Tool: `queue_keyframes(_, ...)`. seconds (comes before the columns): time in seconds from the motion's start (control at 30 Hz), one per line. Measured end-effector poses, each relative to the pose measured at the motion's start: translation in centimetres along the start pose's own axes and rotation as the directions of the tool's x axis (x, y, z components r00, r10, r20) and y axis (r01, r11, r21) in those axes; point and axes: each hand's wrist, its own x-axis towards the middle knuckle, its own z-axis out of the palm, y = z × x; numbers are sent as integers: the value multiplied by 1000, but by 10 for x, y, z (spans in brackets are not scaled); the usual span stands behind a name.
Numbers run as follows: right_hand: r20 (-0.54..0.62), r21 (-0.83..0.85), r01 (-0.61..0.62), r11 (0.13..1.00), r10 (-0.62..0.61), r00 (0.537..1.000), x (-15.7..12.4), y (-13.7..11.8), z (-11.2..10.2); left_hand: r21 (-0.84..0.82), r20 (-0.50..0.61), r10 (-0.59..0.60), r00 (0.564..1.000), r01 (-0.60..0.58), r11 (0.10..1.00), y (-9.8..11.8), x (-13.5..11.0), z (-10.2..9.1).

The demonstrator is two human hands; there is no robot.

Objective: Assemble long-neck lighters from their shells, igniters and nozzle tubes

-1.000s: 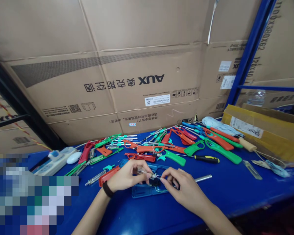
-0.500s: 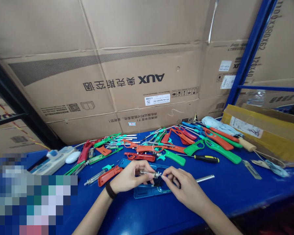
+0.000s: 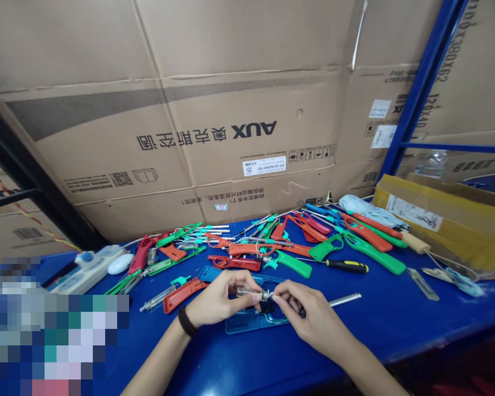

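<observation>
My left hand [image 3: 216, 302], with a dark band on the wrist, is closed on a small clear lighter fuel tank [image 3: 246, 292] held level. Its valve end points to the right. At that end the thumb and forefinger of my right hand [image 3: 311, 313] are pinched together on a small pale piece, too small to name. A dark part [image 3: 302, 312] shows against my right palm. Under both hands lie the blue lighter shell halves [image 3: 241, 325], partly hidden. A metal lighter tube [image 3: 346, 300] sticks out past my right hand.
Red, orange and green lighter shells [image 3: 247, 249] with wires and tanks lie heaped behind my hands. Close by are a black-and-yellow screwdriver [image 3: 346, 266], a power strip [image 3: 82, 275] at left and a yellow-taped carton [image 3: 441, 220] at right. Large cardboard [image 3: 206, 110] stands behind the blue table.
The view has shifted very slightly. Both hands keep nearly the same place and grip, with the right fingertips still at the tank's valve end.
</observation>
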Motion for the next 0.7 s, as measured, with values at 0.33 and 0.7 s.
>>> queue_keyframes(0.33,-48,-54,19,998,-22,999,3,-1,1,139,-10,30,1000,-28,990,11,-3,-10)
queue_keyframes(0.7,23,-101,116,988,-114,993,2,0,1,317,124,-73,990,31,948,14,-12,-9)
